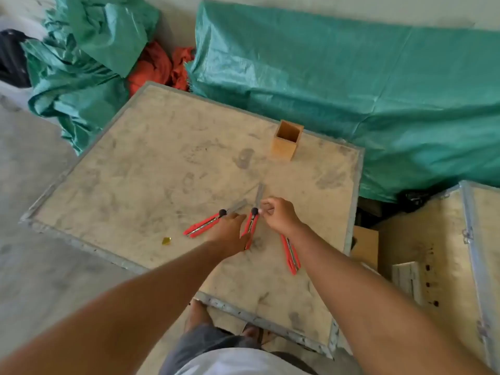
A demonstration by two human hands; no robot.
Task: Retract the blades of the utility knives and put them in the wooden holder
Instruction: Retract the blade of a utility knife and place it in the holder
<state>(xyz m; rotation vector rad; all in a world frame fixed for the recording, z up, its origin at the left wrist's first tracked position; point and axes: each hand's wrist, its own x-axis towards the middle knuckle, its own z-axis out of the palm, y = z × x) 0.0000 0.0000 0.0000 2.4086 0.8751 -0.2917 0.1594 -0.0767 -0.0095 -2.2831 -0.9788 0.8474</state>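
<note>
1. The middle red-handled utility knife [251, 223] lies on the worn plywood tabletop [162, 158]. Its long axis points away from the person, and its grey blade [259, 193] is extended toward the square open-topped wooden holder [286, 143], well apart.
2. The left hand [230, 231] rests on the handle; whether its fingers curl round it cannot be told.
3. The right hand [281, 215], fingers curled, pinches at the black round knob [254, 211], so it is likely the hand that retracts the blade.

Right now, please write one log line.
left hand: holds middle knife | right hand: at its knob | blade: out | wooden holder: nothing inside
</note>
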